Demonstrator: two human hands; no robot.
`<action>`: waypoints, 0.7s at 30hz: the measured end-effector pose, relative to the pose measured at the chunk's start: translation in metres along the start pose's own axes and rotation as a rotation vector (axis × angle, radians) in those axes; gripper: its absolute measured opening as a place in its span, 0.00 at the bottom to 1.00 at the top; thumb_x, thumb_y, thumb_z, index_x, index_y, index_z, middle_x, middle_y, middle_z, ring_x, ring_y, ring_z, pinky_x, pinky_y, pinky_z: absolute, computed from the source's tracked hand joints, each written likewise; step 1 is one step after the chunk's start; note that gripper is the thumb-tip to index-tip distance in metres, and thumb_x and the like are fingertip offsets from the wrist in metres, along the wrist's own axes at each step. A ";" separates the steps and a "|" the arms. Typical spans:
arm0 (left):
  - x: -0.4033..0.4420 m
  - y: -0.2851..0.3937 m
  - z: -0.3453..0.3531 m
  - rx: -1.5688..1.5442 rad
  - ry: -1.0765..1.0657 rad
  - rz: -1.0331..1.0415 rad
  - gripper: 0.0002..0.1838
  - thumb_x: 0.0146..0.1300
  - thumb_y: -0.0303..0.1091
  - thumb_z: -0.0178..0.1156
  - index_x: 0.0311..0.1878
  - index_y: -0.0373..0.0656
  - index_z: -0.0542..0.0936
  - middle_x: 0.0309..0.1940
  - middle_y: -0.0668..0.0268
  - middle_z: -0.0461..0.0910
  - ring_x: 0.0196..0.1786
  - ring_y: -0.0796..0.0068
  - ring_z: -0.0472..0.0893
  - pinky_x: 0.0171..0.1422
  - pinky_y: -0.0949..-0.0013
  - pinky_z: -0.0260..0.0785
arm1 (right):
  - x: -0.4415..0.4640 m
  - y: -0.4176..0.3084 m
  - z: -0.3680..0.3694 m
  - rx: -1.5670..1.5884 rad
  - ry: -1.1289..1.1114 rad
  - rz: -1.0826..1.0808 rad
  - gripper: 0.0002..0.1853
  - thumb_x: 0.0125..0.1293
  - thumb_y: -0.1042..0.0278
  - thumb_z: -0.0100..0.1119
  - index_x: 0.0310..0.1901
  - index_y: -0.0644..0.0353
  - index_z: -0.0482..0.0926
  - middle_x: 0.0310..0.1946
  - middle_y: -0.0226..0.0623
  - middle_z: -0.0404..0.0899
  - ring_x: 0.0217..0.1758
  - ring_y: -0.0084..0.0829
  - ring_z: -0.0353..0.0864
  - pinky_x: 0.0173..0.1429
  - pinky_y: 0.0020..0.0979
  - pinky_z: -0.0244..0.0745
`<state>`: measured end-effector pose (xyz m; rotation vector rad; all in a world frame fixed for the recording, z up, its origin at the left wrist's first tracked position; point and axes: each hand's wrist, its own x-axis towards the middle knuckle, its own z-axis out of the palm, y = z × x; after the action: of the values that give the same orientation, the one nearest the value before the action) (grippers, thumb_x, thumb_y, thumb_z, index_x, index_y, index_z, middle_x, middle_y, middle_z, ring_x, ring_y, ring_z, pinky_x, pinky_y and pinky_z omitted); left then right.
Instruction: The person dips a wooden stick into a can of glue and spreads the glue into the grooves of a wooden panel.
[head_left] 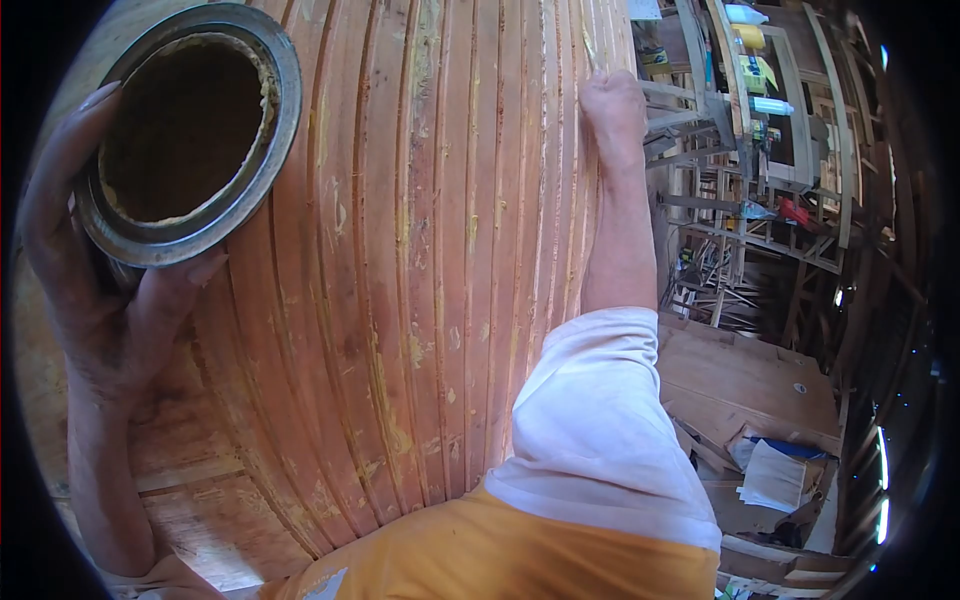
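My left hand (98, 325) is wrapped round an open metal can (286, 120) in the upper left. Its mouth faces me, with yellowish residue caked along the inner rim and a dark brown inside. Beneath both hands stretches a reddish-brown wooden surface (380, 240) of long planks, with grooves between them and yellow smears along the seams. My right hand (613, 105) is closed in a fist at the far right edge of the planks, arm stretched out. A thin pale strip shows just above that fist; whether the fingers grip it I cannot tell.
To the right stand wooden racks (735, 130) with several bottles (770, 106) and small items. Lower right, a brown flat panel (745, 385) lies near white papers (775, 475). Bare timber boards (220, 525) join the planks at lower left.
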<state>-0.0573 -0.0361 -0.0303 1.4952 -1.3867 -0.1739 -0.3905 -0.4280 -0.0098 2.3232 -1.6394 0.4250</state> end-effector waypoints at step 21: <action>0.003 0.000 0.007 -0.189 -0.015 0.061 0.44 0.61 0.32 0.71 0.76 0.40 0.58 0.72 0.50 0.65 0.73 0.57 0.69 0.77 0.55 0.62 | 0.064 0.010 0.016 0.108 -0.046 -0.102 0.16 0.64 0.61 0.57 0.31 0.67 0.83 0.33 0.53 0.87 0.37 0.46 0.87 0.42 0.43 0.78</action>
<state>-0.0612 -0.0431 -0.0322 1.2962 -1.3865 -0.2711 -0.3784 -0.4925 0.0005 2.5002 -1.5458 0.4522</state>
